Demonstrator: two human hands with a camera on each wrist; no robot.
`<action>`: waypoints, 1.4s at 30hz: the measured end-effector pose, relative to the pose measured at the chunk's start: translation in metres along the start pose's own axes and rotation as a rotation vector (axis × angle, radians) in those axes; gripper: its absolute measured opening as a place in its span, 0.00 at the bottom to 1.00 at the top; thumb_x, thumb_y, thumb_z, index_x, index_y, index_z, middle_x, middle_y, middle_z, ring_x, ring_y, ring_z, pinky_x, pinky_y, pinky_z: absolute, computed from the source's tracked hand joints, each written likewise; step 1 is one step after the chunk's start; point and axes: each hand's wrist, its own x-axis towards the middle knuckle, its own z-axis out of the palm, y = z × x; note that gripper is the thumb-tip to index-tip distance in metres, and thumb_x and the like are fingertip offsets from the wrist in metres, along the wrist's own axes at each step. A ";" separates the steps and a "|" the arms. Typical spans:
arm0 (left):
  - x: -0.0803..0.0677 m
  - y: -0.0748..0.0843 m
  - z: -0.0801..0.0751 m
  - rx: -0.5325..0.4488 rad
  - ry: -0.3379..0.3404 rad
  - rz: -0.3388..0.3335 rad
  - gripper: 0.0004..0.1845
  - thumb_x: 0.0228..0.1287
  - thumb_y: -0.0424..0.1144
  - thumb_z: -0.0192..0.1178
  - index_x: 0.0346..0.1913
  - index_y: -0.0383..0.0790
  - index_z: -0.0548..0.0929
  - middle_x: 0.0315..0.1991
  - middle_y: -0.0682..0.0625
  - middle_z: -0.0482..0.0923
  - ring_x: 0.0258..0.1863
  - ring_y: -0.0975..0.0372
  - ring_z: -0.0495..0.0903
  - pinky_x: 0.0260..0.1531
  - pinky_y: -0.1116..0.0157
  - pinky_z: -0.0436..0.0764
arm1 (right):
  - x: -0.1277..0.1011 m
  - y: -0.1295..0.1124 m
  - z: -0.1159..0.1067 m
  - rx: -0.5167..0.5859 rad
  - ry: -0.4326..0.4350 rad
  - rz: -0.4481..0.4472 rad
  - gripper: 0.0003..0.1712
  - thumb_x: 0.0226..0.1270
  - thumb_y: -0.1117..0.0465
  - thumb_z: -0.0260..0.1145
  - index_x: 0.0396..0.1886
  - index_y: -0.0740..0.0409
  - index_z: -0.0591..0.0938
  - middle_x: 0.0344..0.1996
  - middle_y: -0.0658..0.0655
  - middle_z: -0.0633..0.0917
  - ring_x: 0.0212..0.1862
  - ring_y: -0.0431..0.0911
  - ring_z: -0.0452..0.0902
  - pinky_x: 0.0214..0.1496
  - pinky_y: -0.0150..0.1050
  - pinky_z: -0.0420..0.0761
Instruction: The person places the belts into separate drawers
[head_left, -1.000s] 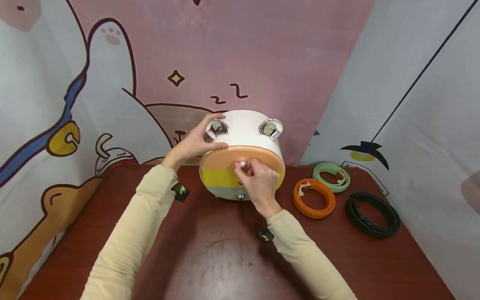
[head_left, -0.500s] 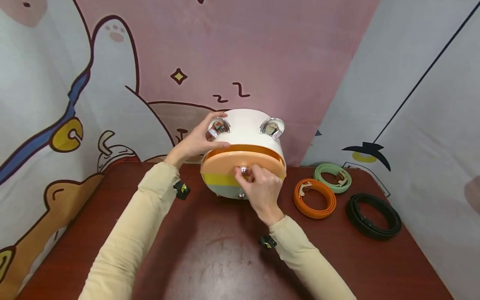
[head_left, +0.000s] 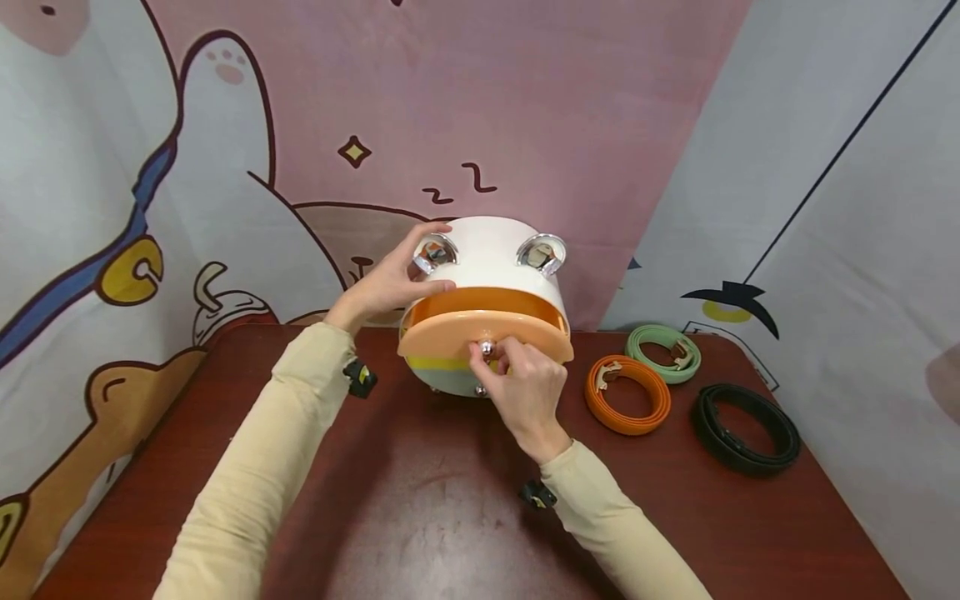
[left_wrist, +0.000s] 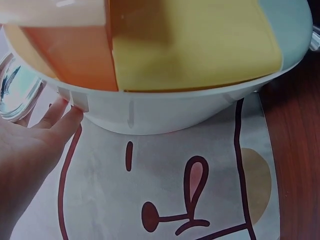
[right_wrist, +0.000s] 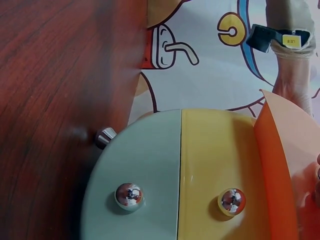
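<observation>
My left hand rests spread against the left top of the white drawer box, fingers straight by its chrome ear. The box stands at the back middle of the table. My right hand pinches the silver knob of the orange top drawer, which stands partly out above the yellow drawer. Right of the box lie an orange belt, a green belt and a black belt, each coiled.
</observation>
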 end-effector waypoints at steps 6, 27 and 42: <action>0.000 -0.001 -0.002 -0.002 -0.013 0.012 0.39 0.62 0.32 0.65 0.72 0.39 0.56 0.71 0.44 0.54 0.50 0.49 0.65 0.42 0.59 0.69 | -0.003 -0.002 -0.001 0.006 0.014 -0.009 0.20 0.54 0.50 0.71 0.14 0.56 0.74 0.10 0.49 0.75 0.12 0.44 0.70 0.13 0.38 0.64; -0.001 0.000 -0.006 -0.009 -0.063 -0.023 0.39 0.64 0.32 0.63 0.73 0.42 0.53 0.70 0.43 0.52 0.27 0.53 0.71 0.36 0.61 0.72 | -0.010 -0.007 -0.013 0.051 0.010 -0.036 0.21 0.60 0.48 0.68 0.15 0.54 0.75 0.10 0.47 0.74 0.12 0.41 0.68 0.12 0.36 0.62; 0.001 0.004 -0.006 0.015 -0.057 -0.102 0.38 0.63 0.34 0.64 0.71 0.45 0.55 0.61 0.39 0.65 0.29 0.52 0.77 0.30 0.63 0.74 | -0.013 -0.015 -0.022 0.058 0.039 -0.095 0.21 0.60 0.49 0.66 0.14 0.53 0.73 0.09 0.45 0.72 0.10 0.38 0.65 0.12 0.34 0.61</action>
